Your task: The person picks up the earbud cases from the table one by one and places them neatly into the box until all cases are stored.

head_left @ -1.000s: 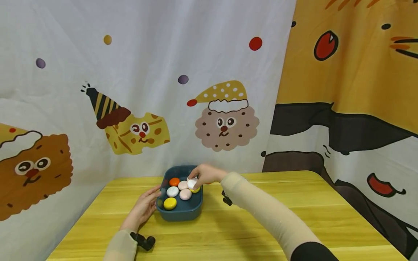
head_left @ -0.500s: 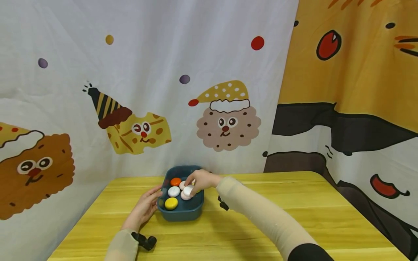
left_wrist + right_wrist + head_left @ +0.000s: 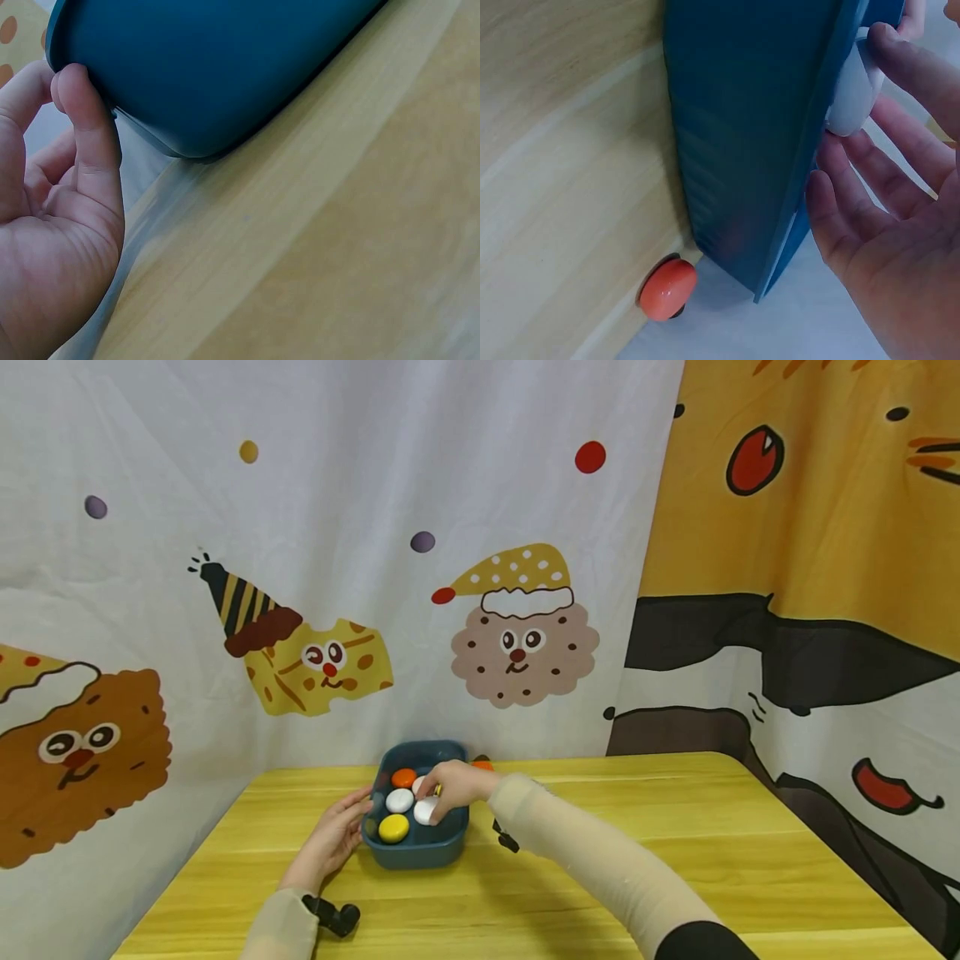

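A dark blue tub (image 3: 416, 857) holds several glossy rounded discs. Inside it I see an orange disc (image 3: 403, 778), a white disc (image 3: 400, 801), a yellow disc (image 3: 393, 828) and a partly covered pale pink disc (image 3: 420, 787). My left hand (image 3: 330, 837) grips the tub's left rim, thumb and fingers closed on the edge in the left wrist view. Over the tub's right side, my right hand (image 3: 459, 783) pinches another white disc (image 3: 425, 811) between thumb and fingers. That disc (image 3: 850, 94) shows just past the rim in the right wrist view. My right hand hides some of the contents.
On the wooden table (image 3: 600, 860), an orange rounded object (image 3: 667, 291) with a dark underside lies beyond the tub's right side. A white cartoon-printed curtain (image 3: 337, 485) hangs behind the table's far edge.
My right hand has carried the white disc from the tub's far right toward me, down to where a pink disc showed. The left hand keeps its hold on the rim.
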### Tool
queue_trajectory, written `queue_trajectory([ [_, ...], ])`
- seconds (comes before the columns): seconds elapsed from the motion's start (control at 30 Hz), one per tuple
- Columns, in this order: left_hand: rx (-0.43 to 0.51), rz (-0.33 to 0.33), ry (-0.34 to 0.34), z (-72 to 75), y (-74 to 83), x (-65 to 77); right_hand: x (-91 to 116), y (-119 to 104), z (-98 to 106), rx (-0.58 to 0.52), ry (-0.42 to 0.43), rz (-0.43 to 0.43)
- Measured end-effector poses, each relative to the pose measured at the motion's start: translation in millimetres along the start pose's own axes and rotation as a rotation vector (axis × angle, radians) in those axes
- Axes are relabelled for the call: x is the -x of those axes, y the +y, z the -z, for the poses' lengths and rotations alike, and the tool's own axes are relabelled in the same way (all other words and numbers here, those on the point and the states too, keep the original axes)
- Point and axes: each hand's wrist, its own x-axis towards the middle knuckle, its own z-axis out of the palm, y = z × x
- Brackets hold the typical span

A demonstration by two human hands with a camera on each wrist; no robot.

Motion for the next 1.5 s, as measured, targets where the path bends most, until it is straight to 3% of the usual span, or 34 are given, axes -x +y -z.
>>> queue_trajectory([
  [0.23,0.0,-0.01,-0.022,-0.4,1.8,0.2,-5.0,1.6,-5.4,0.001,0.001,0.04],
  [0.43,0.005,-0.006,-0.002,-1.7,1.4,0.5,-6.9,2.2,-9.9,-0.003,-0.028,0.069],
  [0.67,0.005,-0.007,0.007,-1.7,1.1,0.5,0.0,-0.7,2.0,-0.09,-0.003,-0.011],
  [0.9,-0.002,-0.003,-0.017,-0.4,2.1,1.7,4.5,17.7,22.0,-0.104,0.081,-0.016],
  [1.13,-0.013,-0.013,-0.016,-0.9,-0.1,-0.2,20.6,40.0,39.9,-0.15,0.18,-0.074],
  [1.37,-0.032,-0.014,0.006,-1.1,-2.7,0.0,30.2,65.8,39.8,-0.265,0.28,-0.113],
  [1.5,-0.05,-0.048,-0.018,0.9,-2.8,0.9,29.9,76.2,39.0,-0.277,0.319,-0.13],
])
